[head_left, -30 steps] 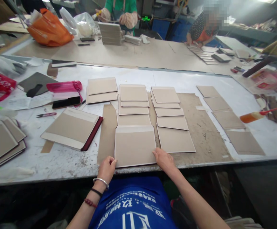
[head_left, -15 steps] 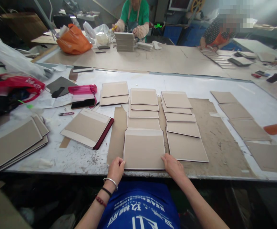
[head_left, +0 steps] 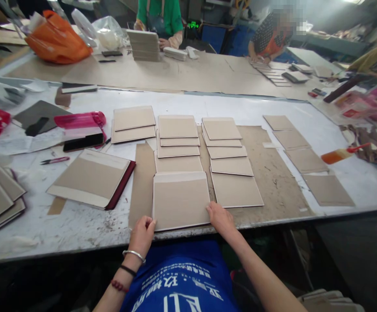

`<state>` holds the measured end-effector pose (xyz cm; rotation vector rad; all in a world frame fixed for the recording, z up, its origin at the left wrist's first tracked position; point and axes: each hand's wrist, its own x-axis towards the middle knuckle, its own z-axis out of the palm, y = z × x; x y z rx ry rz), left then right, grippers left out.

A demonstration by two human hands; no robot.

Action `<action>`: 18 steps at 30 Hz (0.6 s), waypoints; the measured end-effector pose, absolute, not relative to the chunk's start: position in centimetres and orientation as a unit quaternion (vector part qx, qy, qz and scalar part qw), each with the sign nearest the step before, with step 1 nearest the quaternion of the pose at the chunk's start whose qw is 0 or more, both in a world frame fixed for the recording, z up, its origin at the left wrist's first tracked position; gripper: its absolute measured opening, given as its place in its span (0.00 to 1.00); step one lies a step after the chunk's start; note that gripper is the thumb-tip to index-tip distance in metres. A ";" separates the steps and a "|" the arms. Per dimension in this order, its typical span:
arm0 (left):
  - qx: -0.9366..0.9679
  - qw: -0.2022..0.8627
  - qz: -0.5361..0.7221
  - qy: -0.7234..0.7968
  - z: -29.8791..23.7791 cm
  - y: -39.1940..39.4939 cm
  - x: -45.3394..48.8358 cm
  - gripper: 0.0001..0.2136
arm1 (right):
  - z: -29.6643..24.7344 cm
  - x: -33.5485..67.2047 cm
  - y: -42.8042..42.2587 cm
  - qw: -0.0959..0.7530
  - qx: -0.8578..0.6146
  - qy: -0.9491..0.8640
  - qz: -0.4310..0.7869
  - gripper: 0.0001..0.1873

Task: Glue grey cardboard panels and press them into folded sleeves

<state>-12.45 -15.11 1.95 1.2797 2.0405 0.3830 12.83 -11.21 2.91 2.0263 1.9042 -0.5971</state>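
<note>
Our left hand [head_left: 142, 234] and right hand [head_left: 220, 218] still pinch the near corners of the flat tan cardboard cover [head_left: 181, 199]. It has not moved, so we keep lining it up between our fingers.

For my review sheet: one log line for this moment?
left hand: grips board near-left corner | right hand: on its near-right corner | board: flat at table edge

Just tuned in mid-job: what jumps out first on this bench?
Rows of tan cardboard panels fan across the white table, the nearest panel gripped at its bottom corners by the left hand and right hand. An orange bag glows at far left.
</note>
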 end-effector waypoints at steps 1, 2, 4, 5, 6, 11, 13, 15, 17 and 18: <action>0.496 0.342 0.145 0.785 1.9 -15.1 -12.5 0.08 | 3.0 12.8 -11.2 0.150 0.705 0.660 -0.211 0.14; 0.500 0.339 0.144 0.784 1.9 -15.1 -12.5 0.08 | 3.1 12.8 -11.1 0.154 0.705 0.658 -0.214 0.14; 0.509 0.331 0.141 0.782 1.9 -15.2 -12.5 0.08 | 3.3 12.8 -11.1 0.162 0.705 0.655 -0.221 0.15; 0.514 0.326 0.140 0.781 1.8 -15.2 -12.5 0.08 | 3.3 12.8 -11.0 0.165 0.705 0.653 -0.222 0.15; 0.520 0.321 0.141 0.779 1.8 -15.3 -12.5 0.07 | 3.4 12.7 -11.0 0.167 0.704 0.653 -0.222 0.15; 0.612 0.234 0.158 0.739 0.7 -15.8 -12.9 0.09 | 3.4 12.7 -11.0 0.171 0.702 0.659 -0.212 0.16; 0.662 0.180 0.152 0.712 0.2 -16.0 -13.2 0.14 | 3.2 12.8 -11.1 0.172 0.700 0.661 -0.208 0.15; 0.703 0.137 0.132 0.685 -0.3 -16.2 -13.5 0.18 | 3.0 12.9 -11.1 0.169 0.697 0.666 -0.205 0.15; 0.733 0.111 0.106 0.662 -0.5 -16.2 -13.8 0.19 | 2.9 13.0 -11.1 0.166 0.694 0.671 -0.202 0.16; 0.745 0.103 0.094 0.653 -0.6 -16.2 -14.0 0.20 | 2.9 13.0 -11.1 0.166 0.693 0.672 -0.201 0.16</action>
